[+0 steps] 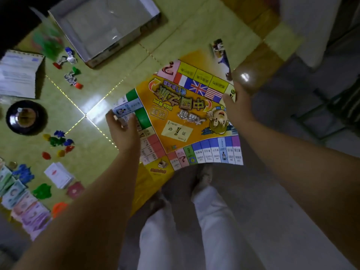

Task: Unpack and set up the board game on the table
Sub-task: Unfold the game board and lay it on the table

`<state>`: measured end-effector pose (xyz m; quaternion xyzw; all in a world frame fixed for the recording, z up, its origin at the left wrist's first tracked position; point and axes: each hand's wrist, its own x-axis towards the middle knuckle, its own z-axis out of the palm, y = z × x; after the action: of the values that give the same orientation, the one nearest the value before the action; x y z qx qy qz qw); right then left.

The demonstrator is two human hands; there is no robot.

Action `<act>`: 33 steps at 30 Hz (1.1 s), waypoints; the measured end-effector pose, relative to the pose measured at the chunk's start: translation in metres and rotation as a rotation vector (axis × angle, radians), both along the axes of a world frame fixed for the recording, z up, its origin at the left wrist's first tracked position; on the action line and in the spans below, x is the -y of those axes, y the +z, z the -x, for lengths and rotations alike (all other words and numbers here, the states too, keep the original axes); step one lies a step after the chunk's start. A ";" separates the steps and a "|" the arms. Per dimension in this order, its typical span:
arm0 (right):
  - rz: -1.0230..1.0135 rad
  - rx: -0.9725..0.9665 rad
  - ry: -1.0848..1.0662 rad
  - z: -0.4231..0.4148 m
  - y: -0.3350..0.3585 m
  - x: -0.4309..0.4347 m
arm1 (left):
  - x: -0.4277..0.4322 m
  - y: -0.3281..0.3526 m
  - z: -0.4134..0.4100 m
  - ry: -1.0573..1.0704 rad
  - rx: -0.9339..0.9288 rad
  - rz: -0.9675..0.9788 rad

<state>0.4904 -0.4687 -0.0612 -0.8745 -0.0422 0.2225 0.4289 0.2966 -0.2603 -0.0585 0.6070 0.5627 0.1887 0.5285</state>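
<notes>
The paper game board [181,114], orange in the middle with coloured squares round its edge, is held over the near right part of the yellow-green table [93,90], partly unfolded and curved. My left hand [122,131] grips its left edge, fingers curled over a folded flap. At the board's right edge, my right hand [236,106] pinches it, thumb on top. The board's near edge hangs past the table edge above my legs.
The open grey box [105,26] stands at the back. On the left lie a rules sheet [19,73], figure standees [71,75], a black cup [26,117], small plastic pieces [56,142], a card stack [59,177] and play money [21,201]. One standee [220,49] lies behind the board.
</notes>
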 end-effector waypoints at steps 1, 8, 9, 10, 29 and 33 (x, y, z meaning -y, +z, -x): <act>0.000 -0.012 0.008 -0.007 0.000 -0.001 | 0.004 -0.002 -0.003 0.028 -0.029 -0.028; 0.322 -0.429 0.236 0.005 -0.040 0.007 | 0.014 -0.041 0.026 0.118 -0.429 0.118; 0.333 -0.458 0.228 0.009 -0.047 0.007 | 0.014 -0.049 0.030 0.106 -0.517 0.190; 0.324 -0.470 0.211 0.014 -0.055 0.006 | 0.017 -0.056 0.035 0.073 -0.645 0.233; -0.301 -1.079 0.173 0.032 -0.033 -0.051 | 0.058 -0.030 -0.040 -0.379 -0.106 0.477; 0.135 -1.115 0.230 0.044 -0.044 -0.040 | 0.050 -0.027 -0.035 -0.251 -0.128 0.482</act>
<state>0.4468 -0.4284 -0.1049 -0.6402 0.1100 0.6975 0.3025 0.3319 -0.3103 -0.0850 0.5394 0.5440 -0.0563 0.6403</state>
